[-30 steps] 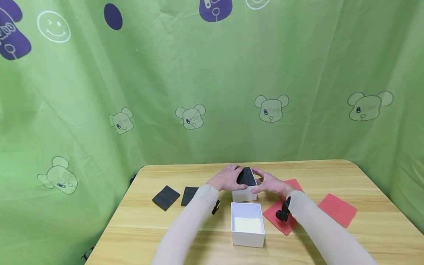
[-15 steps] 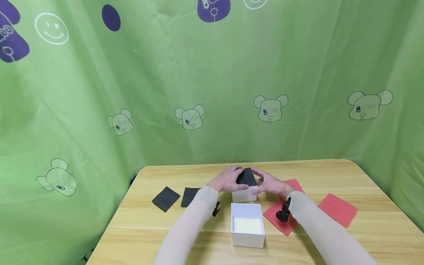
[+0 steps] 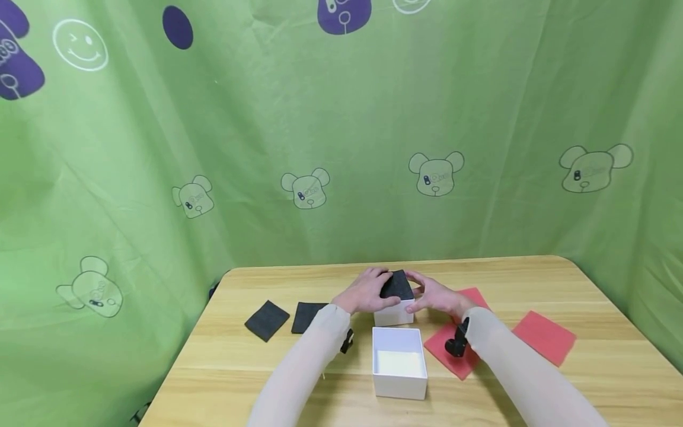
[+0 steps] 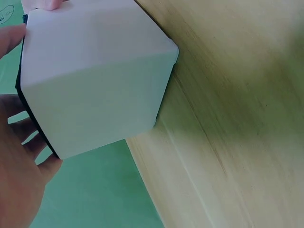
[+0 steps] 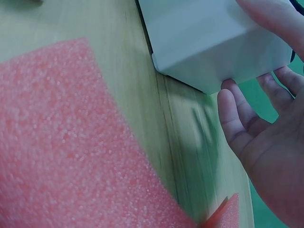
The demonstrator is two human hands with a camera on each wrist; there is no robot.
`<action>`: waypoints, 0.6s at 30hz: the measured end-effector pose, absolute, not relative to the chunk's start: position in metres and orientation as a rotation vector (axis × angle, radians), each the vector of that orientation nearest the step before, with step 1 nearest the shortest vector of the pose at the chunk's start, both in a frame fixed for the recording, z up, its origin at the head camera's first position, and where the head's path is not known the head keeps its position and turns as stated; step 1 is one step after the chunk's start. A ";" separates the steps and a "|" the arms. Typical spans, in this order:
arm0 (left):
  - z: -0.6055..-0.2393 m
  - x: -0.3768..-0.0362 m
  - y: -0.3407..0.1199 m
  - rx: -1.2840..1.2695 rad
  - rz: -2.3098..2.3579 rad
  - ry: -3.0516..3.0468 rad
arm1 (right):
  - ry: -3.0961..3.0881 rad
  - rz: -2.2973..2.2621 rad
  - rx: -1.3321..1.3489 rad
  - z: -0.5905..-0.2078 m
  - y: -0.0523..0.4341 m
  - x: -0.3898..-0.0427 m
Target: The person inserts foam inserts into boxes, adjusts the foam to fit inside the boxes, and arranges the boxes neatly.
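You're cupping the white box point(image 3: 393, 312) mid-table, behind the open box point(image 3: 399, 362): left hand point(image 3: 365, 292) and right hand point(image 3: 436, 298) gripping its sides. Likely light, stiff card; black foam point(image 3: 397, 285) soft, so hold the walls.

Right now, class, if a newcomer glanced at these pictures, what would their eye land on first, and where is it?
First, the two hands, left hand and right hand, meeting at mid-table around a small white cardboard box topped with a black foam square. Just in front stands an open, empty white box. Red foam sheets lie to the right and black foam squares to the left, before a green bear-print curtain.
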State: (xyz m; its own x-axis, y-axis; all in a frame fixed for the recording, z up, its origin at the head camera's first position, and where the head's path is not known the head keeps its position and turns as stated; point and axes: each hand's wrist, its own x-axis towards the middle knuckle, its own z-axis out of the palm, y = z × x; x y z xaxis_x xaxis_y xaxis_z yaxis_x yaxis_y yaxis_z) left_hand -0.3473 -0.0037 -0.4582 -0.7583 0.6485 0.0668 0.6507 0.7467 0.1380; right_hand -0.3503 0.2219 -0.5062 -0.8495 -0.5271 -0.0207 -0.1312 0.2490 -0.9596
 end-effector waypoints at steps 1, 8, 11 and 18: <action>-0.459 -0.347 -0.003 -1.079 -0.257 -2.922 | 2.186 -1.632 -0.614 -0.506 0.222 -0.350; -0.462 -0.349 0.000 -1.064 -0.290 -2.880 | 2.206 -1.615 -0.615 -0.507 0.223 -0.352; -0.462 -0.348 0.001 -1.073 -0.277 -2.872 | 2.207 -1.614 -0.599 -0.508 0.223 -0.352; -0.461 -0.347 0.005 -1.103 -0.272 -2.838 | 2.209 -1.608 -0.592 -0.508 0.222 -0.352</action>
State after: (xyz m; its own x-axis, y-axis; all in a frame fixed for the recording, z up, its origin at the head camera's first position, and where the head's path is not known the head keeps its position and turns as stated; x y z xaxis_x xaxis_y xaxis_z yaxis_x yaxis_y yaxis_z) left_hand -0.3471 0.0045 -0.4609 -0.7366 0.6612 0.1422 0.6762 0.7244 0.1345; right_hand -0.3522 0.2224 -0.5080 -0.8538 -0.5196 -0.0318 -0.1294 0.2710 -0.9538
